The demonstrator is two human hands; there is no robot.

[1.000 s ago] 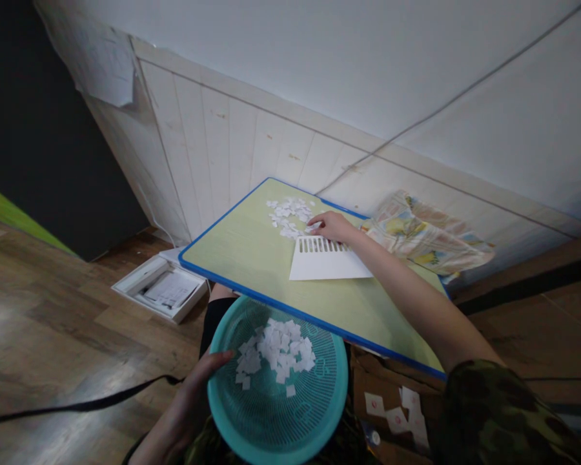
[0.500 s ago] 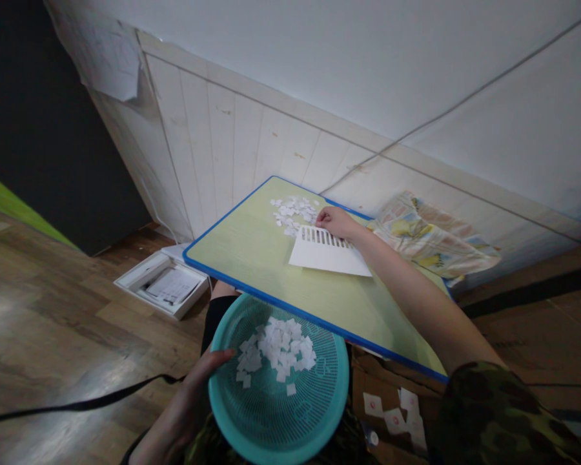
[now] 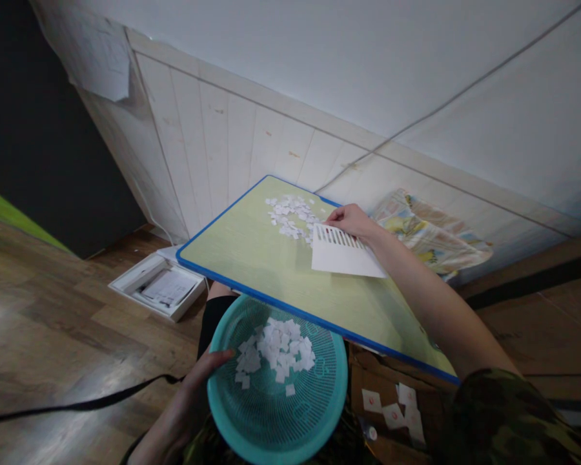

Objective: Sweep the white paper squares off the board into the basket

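Note:
With its thumb over the rim, my left hand (image 3: 203, 378) grips the left side of a teal plastic colander (image 3: 314, 413). Many small white paper squares (image 3: 283, 345) lie inside it. My right hand (image 3: 351, 219) is closed on the slotted edge of a white sheet of card (image 3: 346, 258), held just above the table (image 3: 242, 252). Left of that hand, a heap of small white paper pieces (image 3: 290, 213) is spread on the yellow-green tabletop.
A patterned cloth (image 3: 430, 232) lies at the table's right end against the wall. An open white box (image 3: 159, 284) stands on the wooden floor at left. Below right, a cardboard box (image 3: 382, 445) bears several white cards (image 3: 394, 416). A black strap (image 3: 101, 403) crosses at lower left.
My right hand has shifted right with the slotted card, away from the heap of paper pieces. The view has turned slightly. My left hand still grips the colander.

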